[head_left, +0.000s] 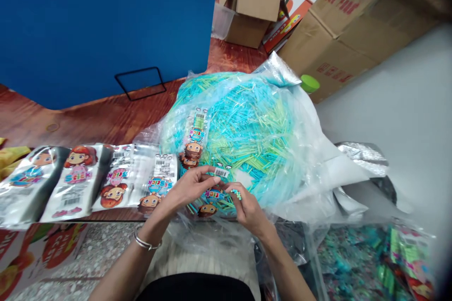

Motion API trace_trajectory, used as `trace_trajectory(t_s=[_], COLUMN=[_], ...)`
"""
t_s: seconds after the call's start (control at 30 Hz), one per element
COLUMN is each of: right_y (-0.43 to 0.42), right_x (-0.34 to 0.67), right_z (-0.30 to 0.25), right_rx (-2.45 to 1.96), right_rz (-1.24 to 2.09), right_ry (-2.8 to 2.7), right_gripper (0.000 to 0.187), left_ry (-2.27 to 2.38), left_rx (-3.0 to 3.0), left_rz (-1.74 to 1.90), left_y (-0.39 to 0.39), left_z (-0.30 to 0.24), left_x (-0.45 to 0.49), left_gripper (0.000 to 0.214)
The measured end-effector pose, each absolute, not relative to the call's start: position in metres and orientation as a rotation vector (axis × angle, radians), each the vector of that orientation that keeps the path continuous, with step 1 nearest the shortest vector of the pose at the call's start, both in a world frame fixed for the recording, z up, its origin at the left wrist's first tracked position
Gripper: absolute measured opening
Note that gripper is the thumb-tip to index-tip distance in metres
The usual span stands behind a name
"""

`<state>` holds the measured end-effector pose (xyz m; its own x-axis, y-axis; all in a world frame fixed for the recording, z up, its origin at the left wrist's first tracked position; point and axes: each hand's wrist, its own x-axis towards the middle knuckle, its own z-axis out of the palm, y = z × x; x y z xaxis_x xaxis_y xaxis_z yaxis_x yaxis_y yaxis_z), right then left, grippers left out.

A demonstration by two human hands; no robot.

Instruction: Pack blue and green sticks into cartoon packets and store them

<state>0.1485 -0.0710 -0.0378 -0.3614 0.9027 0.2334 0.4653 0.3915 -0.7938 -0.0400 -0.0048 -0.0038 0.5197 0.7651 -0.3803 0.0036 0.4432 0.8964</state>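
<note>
My left hand [193, 185] is closed, thumb and fingers pinching the upper part of a clear printed pouch [213, 194] with a barcode and a cartoon face. Close by on the right, my right hand [249, 210] grips a small bundle of thin blue and green sticks [236, 193], their ends showing at the pouch's edge. Whether the bundle is inside the pouch I cannot tell. Both hands are over a big open plastic bag [303, 150] heaped with loose blue and green sticks [247, 113]. A filled pouch [195, 131] lies on the heap, overlapping another.
Stacks of flat printed pouches [76, 181] line the table's [141, 117] front edge at left. A blue panel [106, 23] and black wire frame [140, 83] stand behind. Cardboard boxes [335, 28] fill the back right. At lower right is a clear bag of filled pouches [356, 263].
</note>
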Motion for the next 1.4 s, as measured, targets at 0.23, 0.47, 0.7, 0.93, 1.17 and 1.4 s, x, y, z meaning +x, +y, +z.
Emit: trace_trajectory(t_s=[0.23,0.47,0.7,0.93,1.17,1.4], right_y=[-0.070,-0.068,-0.066,-0.067,-0.066,-0.068], right_x=[0.145,0.142,0.137,0.135,0.132,0.131], right_z=[-0.028,-0.023,-0.024,-0.023,-0.025,-0.027], right_rx=[-1.144,-1.160,-1.136,-1.151,-1.138,-1.115], right_rz=[0.822,0.801,0.814,0.825,0.784,0.795], right_ry=[-2.025,-2.054,-2.057,-2.055,-2.050,-2.029], right_gripper=[0.026,0.030,0.032,0.028,0.027,0.029], left_ry=[1.015,1.011,1.020,1.035,1.182,1.264], left_rx=[1.220,1.165,1.073,1.274,1.277,1.304], left_rz=[0.548,0.572,0.575,0.565,0.670,0.795], left_y=[0.002,0.007,0.006,0.008,0.003,-0.009], left_z=[0.002,-0.006,0.001,-0.006,-0.004,-0.013], left_x=[-0.046,-0.049,-0.051,-0.061,-0.056,-0.044], left_gripper=[0.031,0.023,0.029,0.029,0.024,0.024])
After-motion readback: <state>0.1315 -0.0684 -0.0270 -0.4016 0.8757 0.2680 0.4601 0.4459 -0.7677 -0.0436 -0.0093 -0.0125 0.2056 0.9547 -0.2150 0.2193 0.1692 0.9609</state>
